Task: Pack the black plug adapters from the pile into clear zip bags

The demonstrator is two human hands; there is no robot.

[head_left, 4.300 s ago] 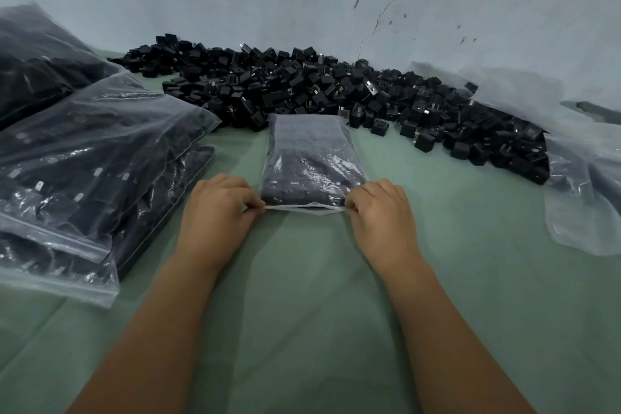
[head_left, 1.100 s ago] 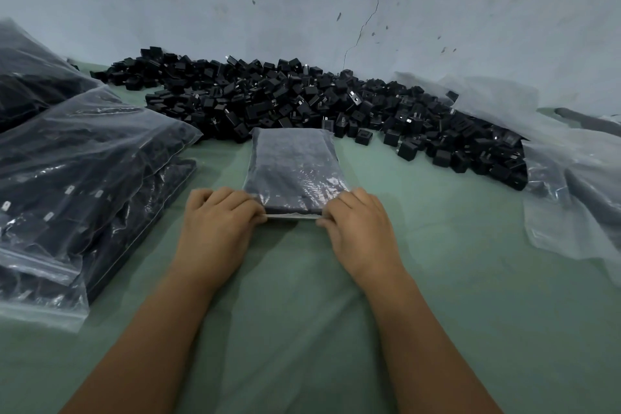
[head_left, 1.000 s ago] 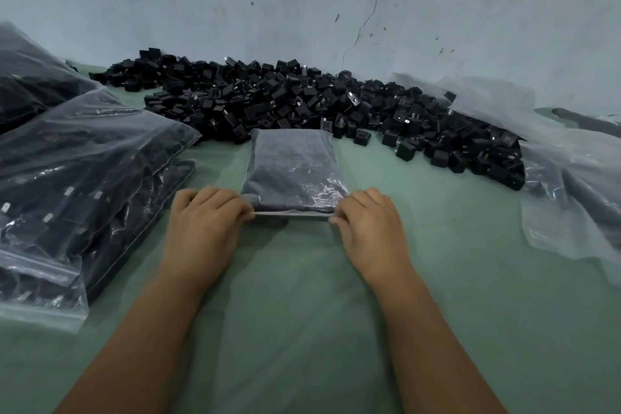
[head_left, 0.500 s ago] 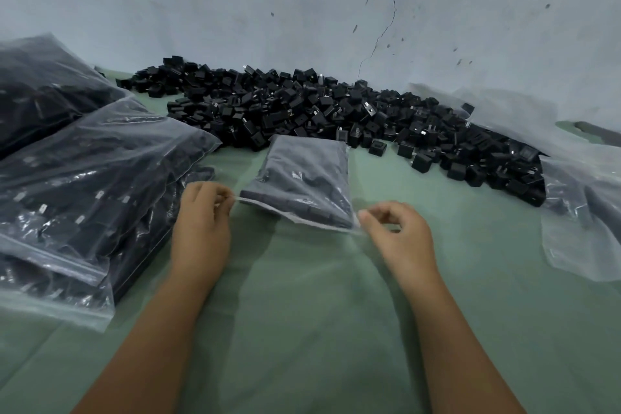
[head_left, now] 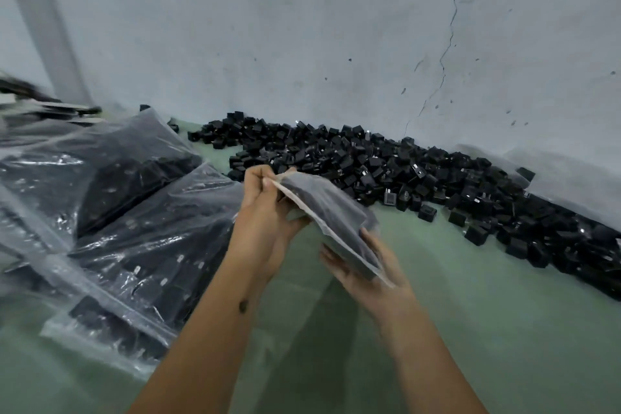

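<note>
Clear zip bag (head_left: 331, 212) of black adapters, held mid-frame.
Left hand (head_left: 265, 212) fingers pinch its upper edge; right hand (head_left: 366, 265) supports underneath, fingers extended.

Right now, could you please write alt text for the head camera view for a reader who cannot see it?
A person lifts a small filled bag above a green table, the left hand pinching its top edge and the right hand supporting it from below. Loose black adapters lie piled along the wall, with larger filled bags stacked at left.
</note>
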